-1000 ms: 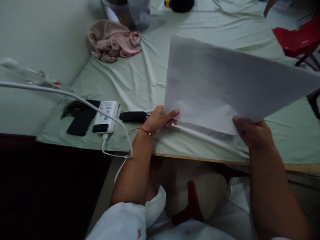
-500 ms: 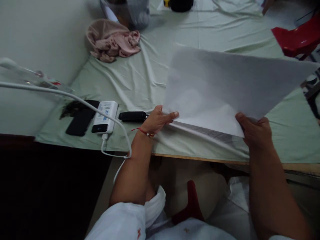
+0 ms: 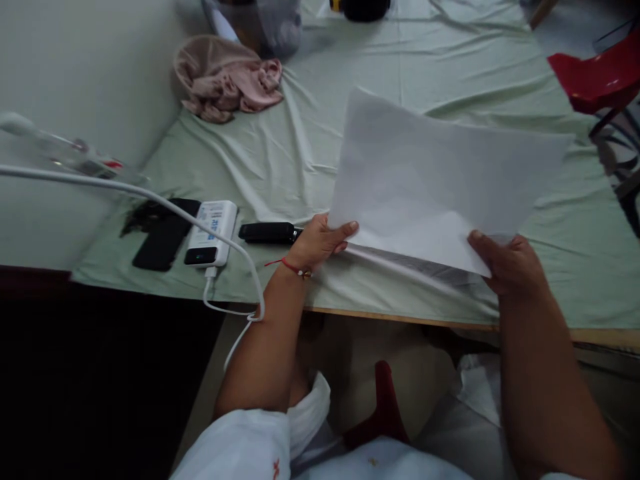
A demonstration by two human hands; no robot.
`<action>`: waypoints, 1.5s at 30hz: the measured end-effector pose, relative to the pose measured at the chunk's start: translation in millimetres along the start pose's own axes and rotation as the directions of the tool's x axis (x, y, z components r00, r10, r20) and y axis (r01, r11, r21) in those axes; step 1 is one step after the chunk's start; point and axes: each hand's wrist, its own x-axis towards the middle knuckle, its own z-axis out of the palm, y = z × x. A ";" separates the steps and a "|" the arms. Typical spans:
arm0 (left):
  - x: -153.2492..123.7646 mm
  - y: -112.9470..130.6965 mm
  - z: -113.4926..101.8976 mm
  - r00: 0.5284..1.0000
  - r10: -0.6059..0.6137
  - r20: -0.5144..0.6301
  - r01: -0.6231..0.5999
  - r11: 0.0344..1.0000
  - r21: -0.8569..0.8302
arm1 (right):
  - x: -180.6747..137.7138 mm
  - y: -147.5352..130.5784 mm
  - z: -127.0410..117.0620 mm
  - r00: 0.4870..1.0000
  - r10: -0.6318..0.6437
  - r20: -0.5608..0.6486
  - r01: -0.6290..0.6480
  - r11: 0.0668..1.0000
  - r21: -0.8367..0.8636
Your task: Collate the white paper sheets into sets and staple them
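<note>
A sheet of white paper [image 3: 430, 180] is held up over the table, its far edge slightly curved. My left hand [image 3: 320, 241] pinches its near left corner, thumb on top. At the near right part of the sheet, my right hand [image 3: 513, 263] grips the edge, also with the thumb on top and the fingers mostly hidden beneath. Just left of my left hand lies a black, slim object [image 3: 267, 233] whose kind I cannot make out.
A green cloth [image 3: 280, 180] covers the table. A white power bank [image 3: 211, 233] with a cable [image 3: 235, 243] lies beside a black phone [image 3: 163, 243] at the left. Farther back are a crumpled pink cloth [image 3: 230, 83] and a clear container [image 3: 277, 30]. A red chair [image 3: 600, 77] stands at the right.
The far right side of the paper has drawn in to the left and flattened somewhat. Both hands keep their hold, almost in the same place.
</note>
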 end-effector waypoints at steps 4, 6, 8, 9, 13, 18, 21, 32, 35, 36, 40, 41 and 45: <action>-1.3 1.7 -7.2 1.000 -0.009 0.006 0.009 1.000 -0.001 | -2.8 -2.3 1.4 0.992 0.040 0.121 -0.039 0.999 -0.016; -1.8 2.8 -8.4 1.000 -0.024 -0.005 0.024 1.000 0.021 | -2.0 -0.4 2.9 0.990 -0.003 0.142 0.011 0.998 -0.061; -3.0 3.8 -8.0 0.999 -0.041 -0.027 0.042 0.998 0.038 | -0.3 1.8 4.4 0.992 -0.019 0.124 0.037 0.989 -0.143; -4.1 4.3 -7.4 0.998 -0.049 -0.036 0.051 0.998 0.040 | 0.4 2.2 5.1 0.995 -0.018 0.103 0.036 0.983 -0.180; -11.2 7.8 -6.6 0.996 -0.066 -0.059 0.065 0.998 -0.010 | -0.5 -4.3 8.6 0.997 0.025 0.069 -0.010 0.980 -0.198; -18.2 13.0 -14.9 0.990 -0.094 -0.105 0.088 0.994 -0.057 | -9.1 -17.4 14.8 0.954 0.173 0.243 -0.150 0.982 -0.112; -19.1 15.3 -20.7 0.985 -0.114 -0.129 0.109 0.993 -0.044 | -10.0 -16.4 20.0 0.936 0.249 0.250 -0.220 0.966 -0.135; -33.6 5.7 -38.0 0.970 0.054 -0.236 -0.047 0.998 0.037 | -4.6 -13.0 37.0 0.976 0.151 0.155 -0.133 0.984 -0.123; -38.3 4.1 -46.9 0.912 0.141 -0.386 -0.125 0.990 0.066 | -4.9 -9.8 39.6 0.976 0.148 0.158 -0.130 0.985 -0.116; -39.4 3.8 -49.4 0.883 0.171 -0.437 -0.150 0.985 0.081 | -5.1 -8.8 40.0 0.975 0.150 0.161 -0.132 0.984 -0.117; -40.7 1.5 -57.8 0.735 0.273 -0.621 -0.213 0.962 0.171 | -6.4 -6.4 40.5 0.964 0.205 0.168 -0.176 0.969 -0.174; -40.6 0.5 -60.0 0.695 0.296 -0.655 -0.215 0.955 0.203 | -7.1 -6.0 41.1 0.961 0.218 0.168 -0.185 0.964 -0.191; -40.5 -4.2 -69.3 0.541 0.441 -0.716 -0.176 0.892 0.416 | -11.2 -5.4 47.0 0.963 0.218 0.157 -0.182 0.959 -0.218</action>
